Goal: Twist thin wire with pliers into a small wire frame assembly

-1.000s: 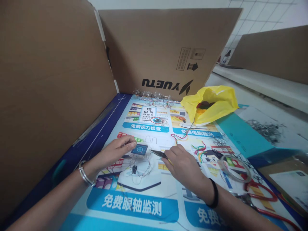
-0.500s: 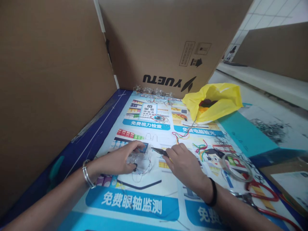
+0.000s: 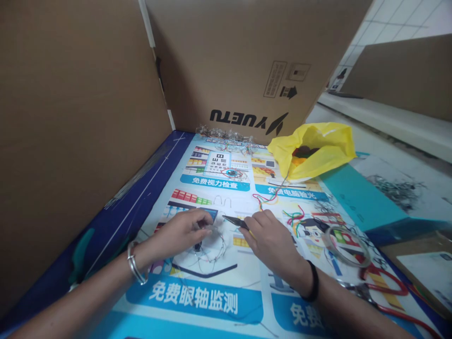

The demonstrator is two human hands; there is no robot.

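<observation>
My left hand (image 3: pixel 189 229) is curled at the edge of a loose loop of thin wire (image 3: pixel 223 247), thumb and fingers drawn close around part of it. The exact contact at the fingertips is hard to make out. A small dark piece (image 3: pixel 197 246) sits just below the thumb, by the loop. My right hand (image 3: pixel 270 240) is wrapped round the handles of long-nosed pliers (image 3: pixel 233 220). Their dark tapered jaws point left, toward the loop, and are apart from it. Both hands are low over the printed sheet (image 3: pixel 243 278).
Cardboard walls (image 3: pixel 226 61) rise at the back and left. A yellow bag (image 3: pixel 328 141) stands back right, with coloured cords (image 3: pixel 263 197) before it. Red-handled scissors (image 3: pixel 386 287) and a clear ring-shaped roll (image 3: pixel 348 245) lie right. Wire pieces (image 3: pixel 229 134) line the back wall.
My left thumb has moved up and right, nearer the fingers, and the wire loop has shifted slightly. A teal-handled tool at left shows more. My right hand and the pliers have barely moved.
</observation>
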